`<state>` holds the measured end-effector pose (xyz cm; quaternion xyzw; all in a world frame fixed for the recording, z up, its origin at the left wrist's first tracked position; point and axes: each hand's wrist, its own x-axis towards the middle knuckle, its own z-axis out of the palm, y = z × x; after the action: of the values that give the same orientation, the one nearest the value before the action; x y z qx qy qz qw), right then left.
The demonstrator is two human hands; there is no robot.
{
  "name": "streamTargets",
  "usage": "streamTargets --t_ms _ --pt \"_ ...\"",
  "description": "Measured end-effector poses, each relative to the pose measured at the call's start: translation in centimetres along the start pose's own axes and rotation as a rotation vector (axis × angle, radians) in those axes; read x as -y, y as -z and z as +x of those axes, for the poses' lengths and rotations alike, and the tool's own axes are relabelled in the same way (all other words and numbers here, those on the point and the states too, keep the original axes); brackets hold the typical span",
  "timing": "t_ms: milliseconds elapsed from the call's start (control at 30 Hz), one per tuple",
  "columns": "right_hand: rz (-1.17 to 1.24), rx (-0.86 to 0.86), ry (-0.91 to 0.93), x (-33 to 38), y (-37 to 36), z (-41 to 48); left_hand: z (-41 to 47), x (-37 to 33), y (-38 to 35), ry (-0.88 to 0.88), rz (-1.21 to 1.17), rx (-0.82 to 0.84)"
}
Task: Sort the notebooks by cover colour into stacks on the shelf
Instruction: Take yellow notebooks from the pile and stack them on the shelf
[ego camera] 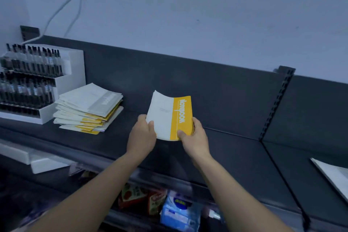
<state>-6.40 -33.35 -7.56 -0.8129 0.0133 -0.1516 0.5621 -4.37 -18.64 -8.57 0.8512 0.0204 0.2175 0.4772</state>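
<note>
A yellow-banded notebook [170, 117] is gripped by both hands, left hand [143, 133] and right hand [194, 137]; the mixed stack [88, 109] lies leftward.

White notebook [169, 117] with a yellow band (white lettering), dark-grey shelf [235, 156].

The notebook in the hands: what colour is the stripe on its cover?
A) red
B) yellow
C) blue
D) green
B: the notebook, gripped by the left hand and the right hand, has a yellow band with white lettering down one side of its white cover.
</note>
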Motion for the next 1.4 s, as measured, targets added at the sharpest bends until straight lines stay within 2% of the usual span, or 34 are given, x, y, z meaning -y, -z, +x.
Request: streamTargets --t_ms 367,833,1133,1400 --pt "-0.133 -0.137 -0.042 -4.0 13.0 -3.5 -7.4 -6.9 -8.9 -0.09 -0.027 0.201" --pt "-0.277 -0.299 -0.187 -5.6 23.1 -8.7 -12.8 -13.0 -15.6 -0.145 -0.01 0.503" --pt "-0.326 -0.358 -0.248 -8.3 29.2 -10.3 -16.3 -16.5 -20.4 -0.19 0.037 0.604" --pt "-0.376 -0.293 -0.302 -11.7 35.0 -9.5 -18.7 -19.4 -25.4 -0.159 0.146 0.602"
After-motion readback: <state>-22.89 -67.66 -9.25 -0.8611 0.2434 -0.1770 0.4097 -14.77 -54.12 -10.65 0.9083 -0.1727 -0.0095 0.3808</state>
